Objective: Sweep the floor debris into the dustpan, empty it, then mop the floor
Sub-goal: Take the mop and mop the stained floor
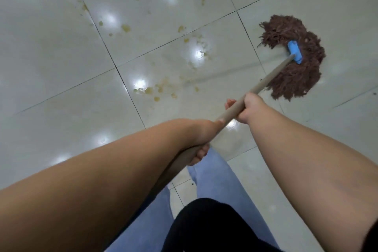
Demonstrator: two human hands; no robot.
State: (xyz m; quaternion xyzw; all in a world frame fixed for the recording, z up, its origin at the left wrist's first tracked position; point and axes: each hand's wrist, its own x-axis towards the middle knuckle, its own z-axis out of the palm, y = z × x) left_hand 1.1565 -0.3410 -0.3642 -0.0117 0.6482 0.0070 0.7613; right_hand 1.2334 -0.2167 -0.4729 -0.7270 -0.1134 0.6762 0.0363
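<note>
A mop with a brown string head [294, 57] and a blue clamp [295, 51] lies spread flat on the white tiled floor [51, 57] at the upper right. Its tan wooden handle [268, 80] runs down-left toward me. My right hand [248, 107] grips the handle higher up, nearer the mop head. My left hand [201, 137] grips it lower down, close to my body. Yellowish-brown wet spots [147, 90] are scattered over the tiles left of the mop head, from the centre up to the top edge.
My legs in light blue jeans [214, 172] and a black top [208, 225] fill the bottom centre. Dark grout lines cross the glossy tiles, which mirror ceiling lights. No dustpan or broom is in view.
</note>
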